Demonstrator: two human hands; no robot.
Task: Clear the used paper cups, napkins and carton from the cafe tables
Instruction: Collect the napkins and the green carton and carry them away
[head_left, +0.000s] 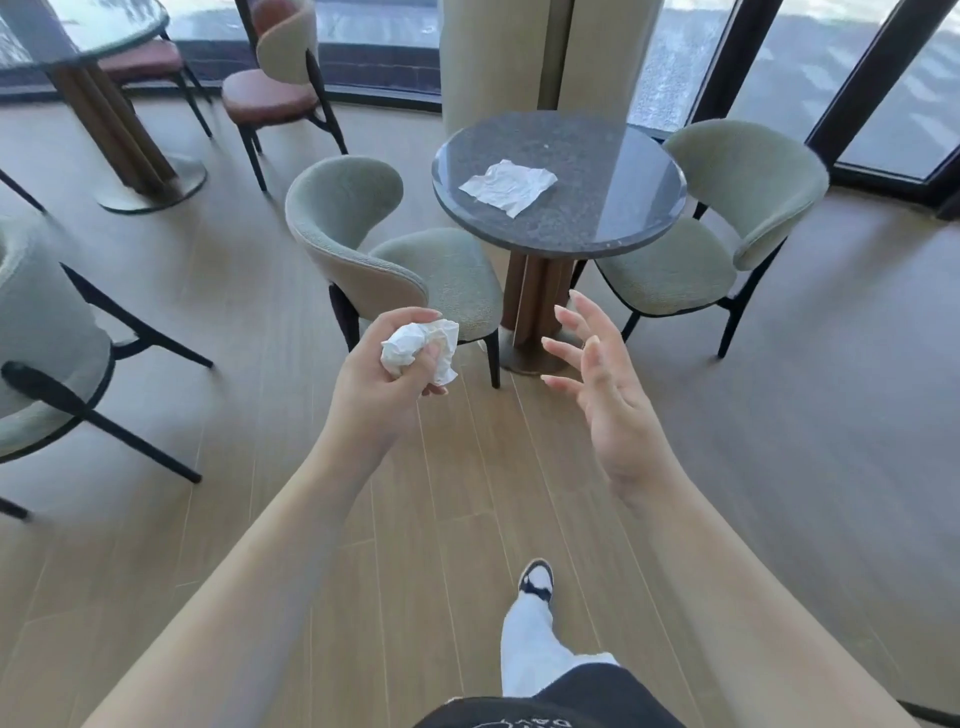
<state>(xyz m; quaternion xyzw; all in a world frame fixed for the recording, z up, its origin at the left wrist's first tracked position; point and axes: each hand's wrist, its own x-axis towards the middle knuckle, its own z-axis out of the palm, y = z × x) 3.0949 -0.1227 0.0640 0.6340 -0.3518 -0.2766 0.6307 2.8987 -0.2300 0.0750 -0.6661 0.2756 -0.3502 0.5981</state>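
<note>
Head view looked down at a wooden floor (322, 519), and lowest in the frame was one leg stepping forward in pale trousers with a dark and white shoe (536, 579). Just above that, around mid-frame, both bare arms reached out. The left hand (384, 364) had its fingers curled tight round a crumpled napkin (415, 345), a white wad poking out between thumb and fingers. The right hand (597, 374) was wide open, fingers spread and a bit bent, holding nothing at all.

Past the hands, centre of the frame, sat a small round dark table (597, 208) on a wooden pedestal. A second napkin (509, 186) lay flat but creased on its top, left of the middle, well apart from both hands. Two pale green chairs were pulled up to it, one (358, 228) on the left and one (727, 208) on the right.

Farther back in the upper left stood a glass-topped table (98, 31) with a brown-seated chair (275, 78) beside it. Big dark-framed windows (857, 78) ran along the top edge.
</note>
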